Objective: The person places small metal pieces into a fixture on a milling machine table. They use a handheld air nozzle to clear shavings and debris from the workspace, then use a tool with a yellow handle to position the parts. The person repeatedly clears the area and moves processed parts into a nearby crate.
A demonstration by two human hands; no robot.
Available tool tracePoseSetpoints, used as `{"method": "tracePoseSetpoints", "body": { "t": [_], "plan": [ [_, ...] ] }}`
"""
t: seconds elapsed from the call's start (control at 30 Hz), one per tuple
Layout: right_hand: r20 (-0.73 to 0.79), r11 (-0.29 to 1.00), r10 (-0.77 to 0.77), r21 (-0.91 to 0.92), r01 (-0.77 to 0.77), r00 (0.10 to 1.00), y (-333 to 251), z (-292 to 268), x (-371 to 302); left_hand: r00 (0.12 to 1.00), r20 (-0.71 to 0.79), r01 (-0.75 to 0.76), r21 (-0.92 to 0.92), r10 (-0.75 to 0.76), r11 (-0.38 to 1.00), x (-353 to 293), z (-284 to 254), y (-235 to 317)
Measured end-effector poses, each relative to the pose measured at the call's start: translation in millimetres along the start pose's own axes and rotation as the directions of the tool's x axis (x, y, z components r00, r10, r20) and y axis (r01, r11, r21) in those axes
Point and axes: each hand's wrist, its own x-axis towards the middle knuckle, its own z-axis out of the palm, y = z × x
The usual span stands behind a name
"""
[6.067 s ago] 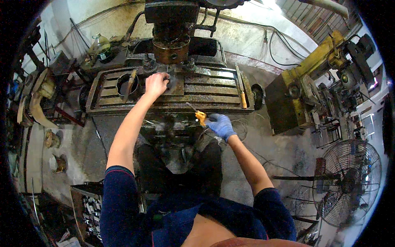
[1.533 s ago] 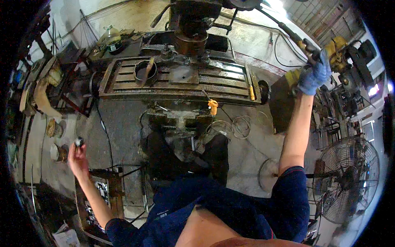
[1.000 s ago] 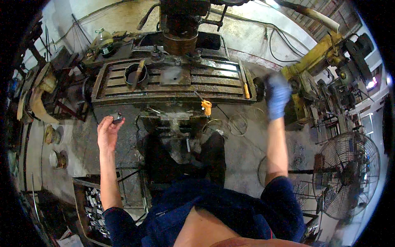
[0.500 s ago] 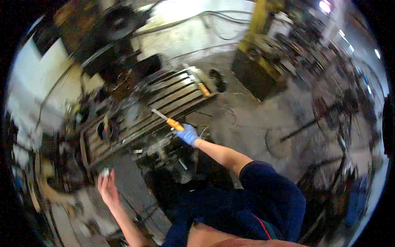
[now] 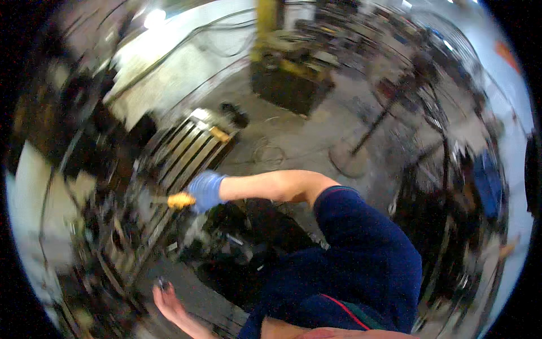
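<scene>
In my right hand (image 5: 206, 191), which wears a blue glove, is a yellow-handled tool (image 5: 180, 200). Its thin grey shaft points left and is smeared by motion, so I cannot tell its exact kind. The hand is over the near side of a slatted metal table (image 5: 176, 159). Lower left, my bare left hand (image 5: 168, 303) pinches a small dark, shiny piece (image 5: 162, 283) at its fingertips, too blurred to name. Another tool with an orange-brown handle (image 5: 219, 134) lies at the table's far right corner.
A yellow post (image 5: 266, 22) and a dark block-like machine base (image 5: 291, 90) stand beyond the table. Dark clutter crowds the left. On the floor at right is a stand with a round base (image 5: 348, 163). Blue cloth (image 5: 486, 183) hangs farther right.
My view has swung to the right, so the table sits farther left. The right hand has moved left with the yellow-handled tool; the left hand is lower in the picture, still pinching its piece.
</scene>
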Motion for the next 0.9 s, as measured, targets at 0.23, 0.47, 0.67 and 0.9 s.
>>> {"method": "tracePoseSetpoints", "body": {
  "t": [0.23, 0.47, 0.67, 0.9],
  "plan": [
    [0.183, 0.956, 0.183, -0.262, -0.132, 0.966, -18.2, 10.5, 57.3, 0.992, -0.124, 0.008, 0.063, 0.000, 0.998, -32.8, 17.8, 12.2],
    [0.088, 0.958, 0.178, -0.241, -0.152, 0.980, -31.7, 29.4, 134.4, 0.997, -0.070, 0.037, 0.128, -0.028, 0.991, -29.3, 33.7, 8.6],
    [0.172, 0.971, 0.171, -0.199, -0.135, 0.970, -29.0, 7.6, 92.7, 0.998, 0.005, 0.058, 0.314, -0.063, 0.948, 19.0, 88.6, -0.3],
    [0.424, 0.990, -0.091, 0.140, 0.034, 0.901, 8.7, -18.6, -1.8, 0.990, 0.123, -0.136, 0.649, 0.073, 0.749, 102.2, 123.5, -27.7]
  ]
}}
